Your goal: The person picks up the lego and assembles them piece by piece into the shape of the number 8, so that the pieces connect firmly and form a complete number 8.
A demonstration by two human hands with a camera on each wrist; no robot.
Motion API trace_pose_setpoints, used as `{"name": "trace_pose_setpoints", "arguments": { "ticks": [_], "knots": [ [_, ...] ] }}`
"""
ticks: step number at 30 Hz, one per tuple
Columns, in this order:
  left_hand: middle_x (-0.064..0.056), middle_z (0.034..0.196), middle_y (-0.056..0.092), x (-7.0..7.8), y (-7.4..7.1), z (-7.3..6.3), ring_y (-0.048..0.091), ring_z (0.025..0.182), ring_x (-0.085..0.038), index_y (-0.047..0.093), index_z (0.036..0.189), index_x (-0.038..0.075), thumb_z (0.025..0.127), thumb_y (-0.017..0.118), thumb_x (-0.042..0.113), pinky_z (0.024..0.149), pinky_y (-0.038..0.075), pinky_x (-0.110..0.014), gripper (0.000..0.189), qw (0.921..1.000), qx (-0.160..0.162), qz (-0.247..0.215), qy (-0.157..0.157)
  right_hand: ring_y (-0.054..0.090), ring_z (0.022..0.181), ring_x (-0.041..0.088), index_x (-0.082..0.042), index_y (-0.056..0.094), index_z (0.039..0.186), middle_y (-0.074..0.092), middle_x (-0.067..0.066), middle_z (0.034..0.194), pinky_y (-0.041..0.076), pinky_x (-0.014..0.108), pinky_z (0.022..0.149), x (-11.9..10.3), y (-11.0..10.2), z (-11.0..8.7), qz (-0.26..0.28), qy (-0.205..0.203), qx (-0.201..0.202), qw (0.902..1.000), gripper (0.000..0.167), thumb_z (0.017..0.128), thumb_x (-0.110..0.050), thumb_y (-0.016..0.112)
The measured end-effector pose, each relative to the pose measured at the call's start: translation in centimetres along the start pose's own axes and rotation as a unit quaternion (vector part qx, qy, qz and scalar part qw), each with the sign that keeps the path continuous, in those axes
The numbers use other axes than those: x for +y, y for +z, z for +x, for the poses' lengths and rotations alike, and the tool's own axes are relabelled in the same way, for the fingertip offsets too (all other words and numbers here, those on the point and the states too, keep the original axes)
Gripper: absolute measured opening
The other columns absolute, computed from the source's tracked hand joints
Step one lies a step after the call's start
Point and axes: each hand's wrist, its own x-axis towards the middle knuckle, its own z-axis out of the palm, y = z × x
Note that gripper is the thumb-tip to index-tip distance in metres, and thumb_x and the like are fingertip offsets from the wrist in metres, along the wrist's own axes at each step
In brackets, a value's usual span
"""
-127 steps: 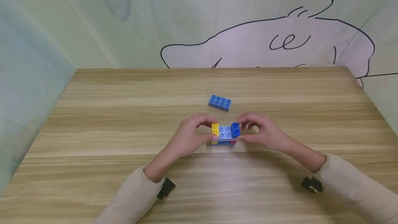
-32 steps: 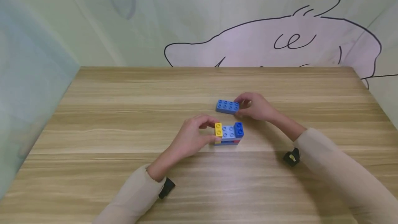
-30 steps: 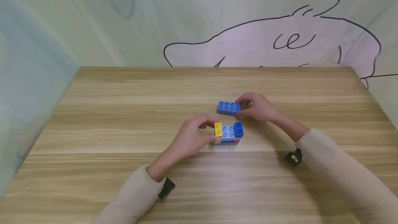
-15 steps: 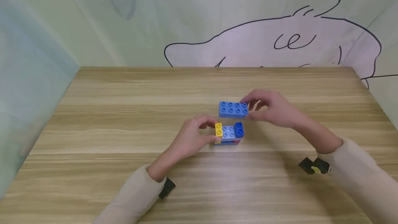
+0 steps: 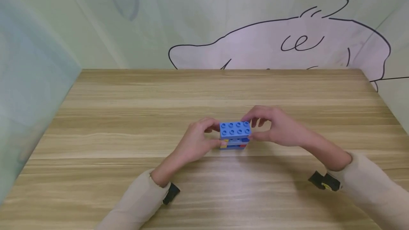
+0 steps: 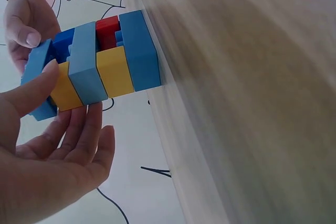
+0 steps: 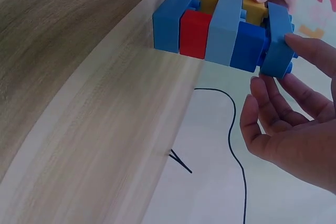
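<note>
My right hand [image 5: 279, 127] pinches the right end of a long blue brick [image 5: 235, 130] between thumb and fingers, over a small brick stack. In the right wrist view a narrow gap with studs shows between that brick and the small dark blue brick [image 7: 248, 45] below. My left hand [image 5: 195, 140] grips the stack's left end, its thumb and fingers at the upper yellow brick [image 6: 66, 90]. Under these lie a light blue brick [image 6: 85, 66], then a lower yellow brick [image 6: 115, 72] and a red brick [image 7: 195, 33]. A long blue brick [image 6: 140, 51] forms the base, on the table.
The wood-grain table [image 5: 134, 105] extends around the stack on every side. Behind it stands a pale wall [image 5: 204, 13] with a black line drawing. Dark wrist devices [image 5: 171, 193] sit at both sleeves.
My right hand let go of the dark blue brick's end, picked the long blue brick off the table behind, and brought it forward over the stack. My left hand stayed on the stack.
</note>
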Motion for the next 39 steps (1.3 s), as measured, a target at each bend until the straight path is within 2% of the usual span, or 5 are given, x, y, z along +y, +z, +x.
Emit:
{"name": "trace_pose_setpoints", "arguments": {
  "ticks": [17,21,26,31,39],
  "knots": [
    [-0.002,0.1,0.062,0.3,0.1,-0.1,0.057,0.098,-0.018,0.062,0.106,0.005,0.074,0.076,0.01,0.089,0.045,-0.033,0.036,0.9998,0.0,0.015,-0.015,0.055,0.085,0.021,-0.006,0.064,0.106,0.061,-0.001,0.101,0.05,0.041,0.073,0.3,0.0,-0.3,-0.003,-0.001,0.005,1.0,0.032,0.075,-0.004,0.072],
    [-0.003,0.101,0.062,0.4,0.0,-0.1,0.057,0.099,-0.018,0.06,0.111,0.006,0.075,0.075,0.012,0.09,0.044,-0.033,0.04,0.9998,-0.008,0.015,-0.012,0.055,0.087,0.022,-0.007,0.063,0.107,0.061,-0.001,0.102,0.049,0.041,0.075,0.4,0.1,-0.4,-0.001,0.007,0.004,1.0,0.032,0.076,-0.005,0.072],
    [-0.001,0.103,0.063,0.3,-0.1,-0.3,0.057,0.1,-0.016,0.057,0.119,0.008,0.078,0.073,0.02,0.093,0.043,-0.035,0.046,0.9997,-0.016,-0.016,-0.003,0.054,0.087,0.022,-0.006,0.063,0.107,0.061,-0.001,0.102,0.048,0.04,0.076,0.6,0.1,-0.5,0.001,0.007,0.005,1.0,0.031,0.077,-0.007,0.072],
    [-0.001,0.106,0.063,0.1,-0.3,-0.4,0.058,0.1,-0.016,0.059,0.114,0.008,0.08,0.071,0.022,0.092,0.044,-0.036,0.039,0.9994,-0.016,-0.027,0.016,0.055,0.089,0.017,-0.007,0.063,0.108,0.061,-0.001,0.103,0.048,0.042,0.078,0.6,0.2,-0.5,0.004,0.008,0.009,0.9999,0.034,0.076,-0.005,0.073],
    [-0.002,0.106,0.063,0.3,-0.3,-0.4,0.058,0.1,-0.019,0.059,0.114,0.007,0.08,0.071,0.021,0.092,0.044,-0.037,0.038,0.9992,-0.018,-0.028,0.022,0.052,0.088,0.014,-0.009,0.064,0.109,0.061,-0.004,0.101,0.042,0.042,0.076,1.2,0.6,-0.8,0.007,0.003,0.023,0.9997,0.035,0.075,-0.006,0.074]
  ]
}}
